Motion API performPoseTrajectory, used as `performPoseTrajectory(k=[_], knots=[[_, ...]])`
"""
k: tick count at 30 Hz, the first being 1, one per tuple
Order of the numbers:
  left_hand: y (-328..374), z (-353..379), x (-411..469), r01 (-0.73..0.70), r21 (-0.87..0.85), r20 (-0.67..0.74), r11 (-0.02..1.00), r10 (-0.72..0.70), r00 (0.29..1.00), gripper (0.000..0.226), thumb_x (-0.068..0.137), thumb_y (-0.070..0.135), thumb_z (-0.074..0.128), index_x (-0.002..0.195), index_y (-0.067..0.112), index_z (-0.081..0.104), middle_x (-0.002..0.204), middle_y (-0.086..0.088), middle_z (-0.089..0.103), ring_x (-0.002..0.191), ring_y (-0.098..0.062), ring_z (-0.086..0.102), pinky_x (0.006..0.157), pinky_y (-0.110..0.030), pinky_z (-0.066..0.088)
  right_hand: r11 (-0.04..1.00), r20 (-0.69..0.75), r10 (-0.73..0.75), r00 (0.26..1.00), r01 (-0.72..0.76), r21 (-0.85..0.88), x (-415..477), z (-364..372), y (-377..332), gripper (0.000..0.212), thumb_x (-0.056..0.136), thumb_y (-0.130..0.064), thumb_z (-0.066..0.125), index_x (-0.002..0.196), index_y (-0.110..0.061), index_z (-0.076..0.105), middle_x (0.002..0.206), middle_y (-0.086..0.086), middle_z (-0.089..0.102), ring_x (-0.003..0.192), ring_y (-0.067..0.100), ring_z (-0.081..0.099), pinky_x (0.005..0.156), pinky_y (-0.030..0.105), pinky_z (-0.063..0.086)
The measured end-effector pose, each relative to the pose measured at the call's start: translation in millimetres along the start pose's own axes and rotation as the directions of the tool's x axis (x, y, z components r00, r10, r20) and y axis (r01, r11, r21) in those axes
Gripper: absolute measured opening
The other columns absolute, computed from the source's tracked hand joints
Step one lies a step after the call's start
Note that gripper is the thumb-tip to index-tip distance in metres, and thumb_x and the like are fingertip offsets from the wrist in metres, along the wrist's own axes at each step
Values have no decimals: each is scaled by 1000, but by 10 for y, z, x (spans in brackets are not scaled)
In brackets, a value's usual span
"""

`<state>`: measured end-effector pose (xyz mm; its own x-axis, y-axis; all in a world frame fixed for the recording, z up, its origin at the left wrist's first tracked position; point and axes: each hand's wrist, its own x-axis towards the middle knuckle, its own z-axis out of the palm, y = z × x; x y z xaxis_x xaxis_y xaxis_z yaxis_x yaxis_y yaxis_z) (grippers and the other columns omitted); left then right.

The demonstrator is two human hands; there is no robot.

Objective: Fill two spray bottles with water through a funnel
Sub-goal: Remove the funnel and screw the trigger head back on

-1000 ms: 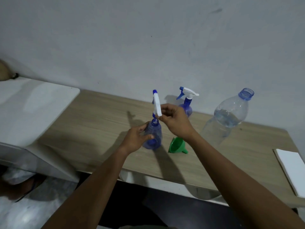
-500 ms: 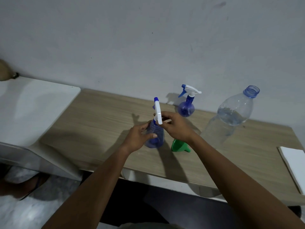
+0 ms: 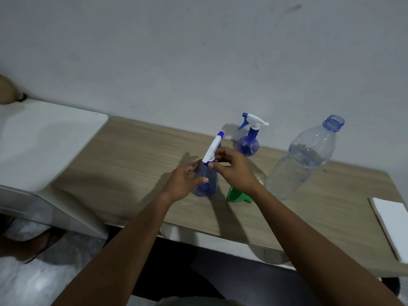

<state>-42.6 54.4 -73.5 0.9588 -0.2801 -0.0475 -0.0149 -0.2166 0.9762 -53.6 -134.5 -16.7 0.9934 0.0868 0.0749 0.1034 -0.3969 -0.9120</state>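
Observation:
A small blue spray bottle (image 3: 207, 184) stands on the wooden table (image 3: 136, 164) in front of me. My left hand (image 3: 185, 182) wraps its round body. My right hand (image 3: 231, 168) pinches the collar of its white spray head (image 3: 213, 146), which sits on the bottle's neck and tilts up to the right. A second blue spray bottle (image 3: 248, 144) with its white trigger head on stands near the wall. A green funnel (image 3: 237, 194) lies on its side under my right wrist. A large clear water bottle (image 3: 306, 157), uncapped and partly filled, stands to the right.
A white pad or cloth (image 3: 393, 226) lies at the table's right edge. A white surface (image 3: 39, 138) adjoins the table on the left. The wall runs close behind the bottles. Dark floor shows below the table's front edge.
The spray head has come down from above the bottle onto its neck and now tilts to the right. My right hand has shifted to its collar. The left hand stays on the bottle.

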Motion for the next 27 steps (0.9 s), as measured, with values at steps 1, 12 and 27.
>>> performPoseTrajectory(k=[1,12,27], knots=[[2,0,-2,-6,-5,4,1000,6,1000,51,79,9,81,127,17,67,117,8,73,114,-6,66,101,-24,49,1000,34,-13,999,13,-4,8,-21,16,31,88,-10,75,118,-10,68,106,0,75,100,10,70,89,20,53],[-19,-6,-5,16,40,-12,999,-15,1000,41,80,13,80,120,15,70,113,3,75,111,-9,67,96,-30,51,997,-166,59,984,-50,56,-10,254,-32,31,75,-22,86,93,-23,61,87,-4,69,85,20,67,79,36,56],[1,28,-15,2,-45,-12,999,-3,1000,54,79,5,80,130,15,64,117,10,72,112,0,65,96,-17,48,999,44,-13,999,11,52,-22,27,-23,23,90,-4,70,112,-12,71,106,0,74,98,7,69,86,21,55]])
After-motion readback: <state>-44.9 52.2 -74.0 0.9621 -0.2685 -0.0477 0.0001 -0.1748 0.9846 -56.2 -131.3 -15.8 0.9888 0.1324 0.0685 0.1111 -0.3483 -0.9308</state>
